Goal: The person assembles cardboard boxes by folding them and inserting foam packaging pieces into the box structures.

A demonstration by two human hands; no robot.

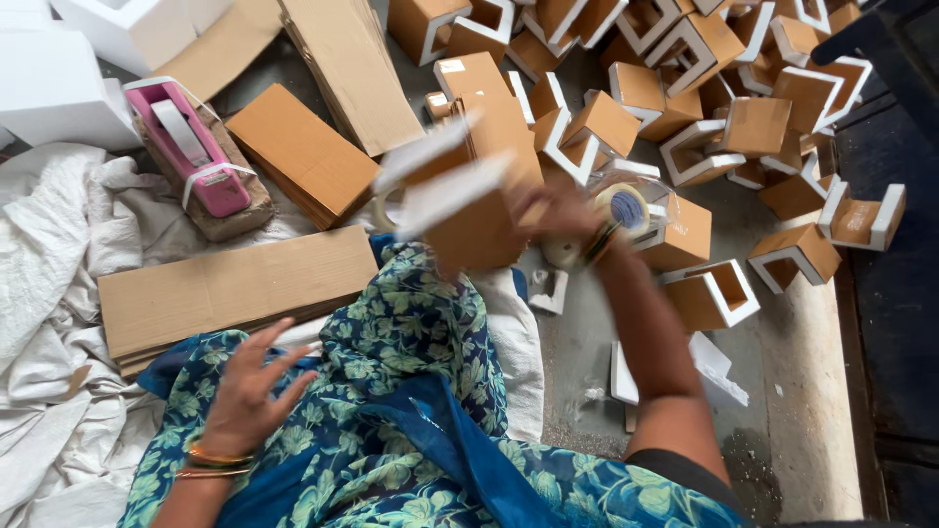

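Right hand (556,210) closed around a brown cardboard box (479,196) fitted with white foam pieces, blurred by motion, held above the lap. Box long axis running roughly from lower left to upper right, white foam end pointing toward upper left; exact tilt hard to tell through the blur. Just beside that hand, a roll of clear tape (623,207).

Left hand (249,386) open, fingers spread, holding nothing, hovering over the blue and green floral cloth (411,332) on the lap, near a stack of flat cardboard sheets (225,293).

To the left, a pink tape dispenser (186,147) resting on a brown block, a second bundle of folded cardboard (303,152) beside it, white foam blocks (59,78) in the corner. Crumpled white cloth (59,254) spread over the floor on the left side.

Ahead and to the right, a heap of brown cardboard pieces with white foam frames (714,88), tumbled at all angles. Bare grey concrete floor (802,372) beneath, dusty, with small white foam scraps (719,367). Dark floor area along the right edge.
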